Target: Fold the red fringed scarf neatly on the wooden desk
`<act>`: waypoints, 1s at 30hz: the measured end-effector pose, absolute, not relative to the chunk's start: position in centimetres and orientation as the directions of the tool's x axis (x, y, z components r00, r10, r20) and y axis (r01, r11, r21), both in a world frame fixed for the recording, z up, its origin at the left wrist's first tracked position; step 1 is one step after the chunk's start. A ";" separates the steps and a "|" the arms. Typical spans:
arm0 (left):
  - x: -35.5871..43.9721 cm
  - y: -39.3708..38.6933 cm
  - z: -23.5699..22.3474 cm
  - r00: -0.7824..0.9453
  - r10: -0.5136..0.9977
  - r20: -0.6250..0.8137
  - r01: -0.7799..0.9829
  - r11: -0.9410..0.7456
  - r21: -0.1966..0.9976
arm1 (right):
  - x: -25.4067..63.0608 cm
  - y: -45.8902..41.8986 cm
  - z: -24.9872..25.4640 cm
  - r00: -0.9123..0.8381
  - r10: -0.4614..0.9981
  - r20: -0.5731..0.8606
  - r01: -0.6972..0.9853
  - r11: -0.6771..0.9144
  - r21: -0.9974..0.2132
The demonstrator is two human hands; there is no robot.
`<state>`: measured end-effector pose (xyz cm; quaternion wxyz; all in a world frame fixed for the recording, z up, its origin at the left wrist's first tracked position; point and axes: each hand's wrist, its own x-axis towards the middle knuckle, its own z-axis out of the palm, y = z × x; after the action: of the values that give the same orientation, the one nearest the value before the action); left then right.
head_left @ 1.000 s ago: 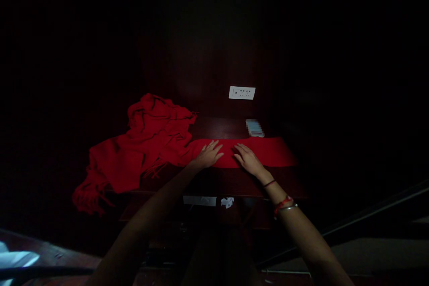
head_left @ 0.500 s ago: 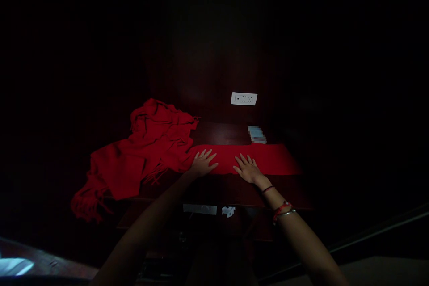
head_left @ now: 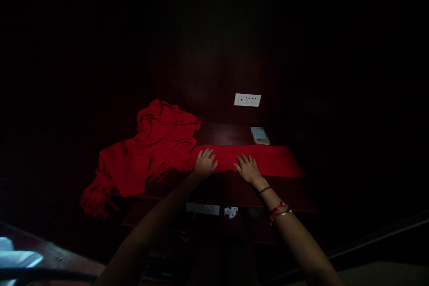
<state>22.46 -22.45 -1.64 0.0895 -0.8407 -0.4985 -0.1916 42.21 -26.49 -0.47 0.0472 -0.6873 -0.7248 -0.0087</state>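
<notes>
A long red scarf [head_left: 271, 161] lies across a dark wooden table [head_left: 228, 190]. Its right part is a flat folded strip; its left part is a bunched heap with fringe hanging off the table's left edge. My left hand [head_left: 205, 163] rests on the strip's near edge, fingers curled over the cloth. My right hand [head_left: 248, 169] lies flat on the strip a little to the right, fingers spread. Bracelets circle my right wrist.
A white wall socket [head_left: 247, 99] is on the dark wall behind the table. A small pale phone-like object [head_left: 260, 135] lies at the table's back right. Pale paper scraps [head_left: 203, 208] sit under the table's front edge. The room is very dark.
Both hands slid back toward me along the strip, from its middle to its near edge. My left fingers went from spread flat to curled on the cloth.
</notes>
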 end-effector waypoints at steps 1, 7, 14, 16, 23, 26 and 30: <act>22.5 -22.6 -1.5 0.424 0.792 0.439 0.875 -0.484 0.029 | 42.2 -26.5 -0.4 -0.049 0.995 0.082 0.997 0.054 -0.054; 22.5 -22.5 -2.0 0.359 0.844 0.398 0.905 -0.419 0.075 | 41.7 -26.4 0.3 -0.034 0.997 0.062 0.997 0.038 -0.067; 22.5 -22.4 -1.9 0.371 0.831 0.415 0.900 -0.432 0.063 | 40.0 -25.6 0.3 -0.080 0.990 0.115 0.986 0.096 -0.135; 22.5 -22.9 -1.3 0.412 0.782 0.467 0.882 -0.471 0.010 | 39.9 -25.4 0.0 -0.094 0.994 0.052 0.986 0.100 -0.135; 20.8 -22.8 0.0 0.226 0.923 0.311 0.964 -0.258 0.064 | 41.1 -25.0 -0.3 -0.126 0.989 -0.072 0.985 0.117 -0.128; 18.6 -21.3 1.5 0.261 0.947 0.189 0.949 -0.288 0.127 | 41.4 -24.9 -0.1 -0.121 0.981 -0.151 0.989 0.107 -0.102; 15.4 -18.8 4.2 0.216 0.975 0.044 0.975 -0.218 0.046 | 41.5 -24.7 1.0 -0.100 0.964 -0.247 0.994 0.083 -0.077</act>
<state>15.36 -18.80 4.25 -0.0039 -0.7797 -0.6253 -0.0316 41.47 -24.69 0.98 -0.0659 -0.6676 -0.7330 0.1123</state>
